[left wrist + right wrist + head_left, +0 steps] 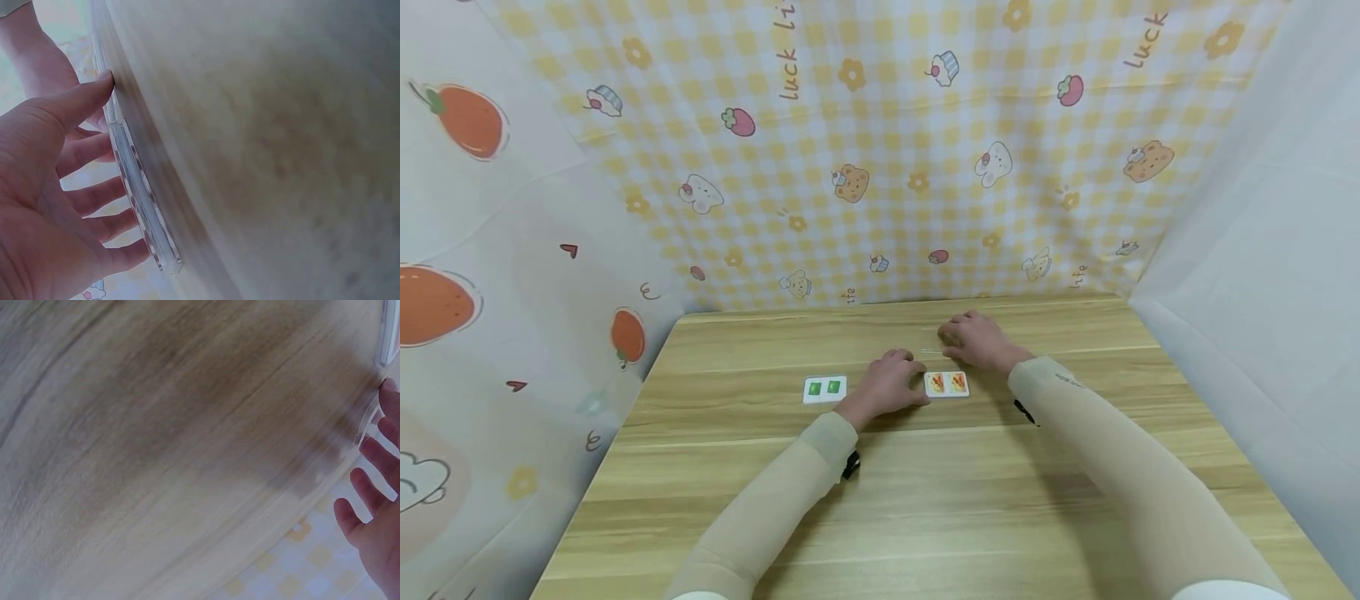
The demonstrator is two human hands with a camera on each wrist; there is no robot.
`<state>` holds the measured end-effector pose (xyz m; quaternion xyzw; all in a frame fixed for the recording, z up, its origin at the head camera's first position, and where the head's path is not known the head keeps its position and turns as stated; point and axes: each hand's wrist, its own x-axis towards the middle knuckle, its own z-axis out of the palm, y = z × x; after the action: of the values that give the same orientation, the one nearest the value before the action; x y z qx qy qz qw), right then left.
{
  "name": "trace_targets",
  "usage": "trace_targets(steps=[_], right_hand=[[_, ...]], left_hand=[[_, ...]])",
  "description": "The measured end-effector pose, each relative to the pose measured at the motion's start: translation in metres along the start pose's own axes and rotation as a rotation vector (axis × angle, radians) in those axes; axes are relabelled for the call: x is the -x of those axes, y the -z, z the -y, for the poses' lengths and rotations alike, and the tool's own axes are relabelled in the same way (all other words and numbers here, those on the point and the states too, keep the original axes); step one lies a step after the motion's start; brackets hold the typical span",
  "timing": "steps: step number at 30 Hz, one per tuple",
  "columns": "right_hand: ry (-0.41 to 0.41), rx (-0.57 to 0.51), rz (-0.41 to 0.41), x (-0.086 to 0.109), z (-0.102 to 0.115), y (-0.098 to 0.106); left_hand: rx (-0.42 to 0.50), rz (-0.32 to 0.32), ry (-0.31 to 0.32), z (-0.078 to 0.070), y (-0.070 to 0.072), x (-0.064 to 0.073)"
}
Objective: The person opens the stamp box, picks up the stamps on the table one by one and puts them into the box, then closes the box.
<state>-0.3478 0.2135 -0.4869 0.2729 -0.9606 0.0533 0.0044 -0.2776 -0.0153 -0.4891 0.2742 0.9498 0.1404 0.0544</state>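
Observation:
My left hand [889,383] lies at the left end of a white picture tile [947,384] with two orange-red pictures, its thumb at the front edge and its fingertips at the back edge. Just behind that tile, my right hand [979,340] pinches the right end of a clear, see-through tile [933,340] between thumb and fingers. To the left of my left wrist lies another white tile [825,389], with two green pictures. In the left wrist view, the thick clear side of a tile [142,194] hides several fingertips.
A wood-grain table [880,517] carries the tiles. A yellow checked curtain [880,150] hangs along its back edge, with a white printed cloth [542,333] on the left and a white cloth [1247,292] on the right.

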Motion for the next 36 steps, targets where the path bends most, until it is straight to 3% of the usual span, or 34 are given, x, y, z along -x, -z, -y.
trace_targets(steps=[8,17,24,31,36], right_hand=[[0.028,0.036,-0.004,0.002,0.001,0.002],[0.086,0.017,-0.026,0.009,0.01,0.017],[0.153,-0.041,-0.057,0.026,0.019,0.024],[0.212,-0.046,-0.074,0.044,0.023,0.016],[0.228,-0.05,-0.096,0.055,0.025,0.011]], left_hand=[[-0.038,0.01,0.007,-0.004,0.001,0.0],[-0.039,0.013,-0.011,-0.001,0.009,0.003],[-0.029,-0.025,-0.006,0.002,0.017,0.009],[-0.056,-0.042,-0.001,0.003,0.018,0.011],[0.002,-0.037,-0.026,0.001,0.014,0.009]])
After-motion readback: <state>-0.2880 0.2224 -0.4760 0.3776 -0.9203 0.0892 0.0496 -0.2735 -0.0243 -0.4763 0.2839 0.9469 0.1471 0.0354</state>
